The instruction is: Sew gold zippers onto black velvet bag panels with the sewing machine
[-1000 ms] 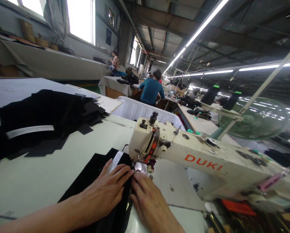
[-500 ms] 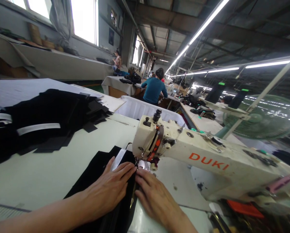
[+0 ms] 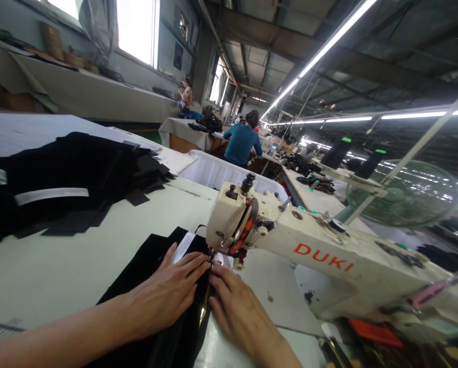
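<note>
Under the needle area of a sewing machine (image 3: 290, 230) lies a piece of black fabric (image 3: 137, 276) with a white strip (image 3: 183, 248) on it. My left hand (image 3: 175, 286) rests on this fabric with fingers stretched out, its fingertips just in front of the presser foot. Close beside it, my right hand (image 3: 236, 306) lies at the fabric's right edge, fingers extended and slightly bent, tips next to the foot. A shiny gold-coloured line (image 3: 202, 312), perhaps a zip, runs down the fabric between my hands. The needle itself is hard to make out.
A pile of black fabric pieces (image 3: 71, 174) lies on the table to the left. Behind the machine stands a white plastic bin (image 3: 213, 171). Thread cones (image 3: 338, 152) and a green fan (image 3: 401, 194) are at the right. A person in a teal top (image 3: 239, 142) sits ahead.
The whole view has shifted slightly. My hands remain on the black fabric by the presser foot, with almost the same pose; any fabric movement is too small to tell.
</note>
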Available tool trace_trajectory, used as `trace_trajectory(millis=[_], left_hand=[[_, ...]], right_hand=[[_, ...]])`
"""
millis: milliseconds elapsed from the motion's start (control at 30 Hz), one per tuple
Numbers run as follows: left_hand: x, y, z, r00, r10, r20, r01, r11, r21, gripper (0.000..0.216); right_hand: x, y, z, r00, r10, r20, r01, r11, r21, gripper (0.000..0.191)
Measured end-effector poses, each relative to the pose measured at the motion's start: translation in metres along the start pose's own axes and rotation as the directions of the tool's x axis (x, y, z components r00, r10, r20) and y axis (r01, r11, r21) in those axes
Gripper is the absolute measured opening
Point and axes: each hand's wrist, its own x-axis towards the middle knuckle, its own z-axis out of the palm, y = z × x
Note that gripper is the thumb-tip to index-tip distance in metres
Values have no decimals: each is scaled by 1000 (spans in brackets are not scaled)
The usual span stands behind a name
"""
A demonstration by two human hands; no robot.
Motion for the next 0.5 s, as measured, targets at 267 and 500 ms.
trace_trajectory(millis=[267, 500], left_hand=[[3, 4, -7, 1000, 7, 23, -6, 999, -39, 48], [7, -3, -16, 994, -22, 111, 31, 996, -80, 42]], right_hand=[[-1, 2, 4, 1000, -23, -12, 23, 999, -35, 45], [0, 6, 6, 997, -62, -49, 57, 994, -94, 44]])
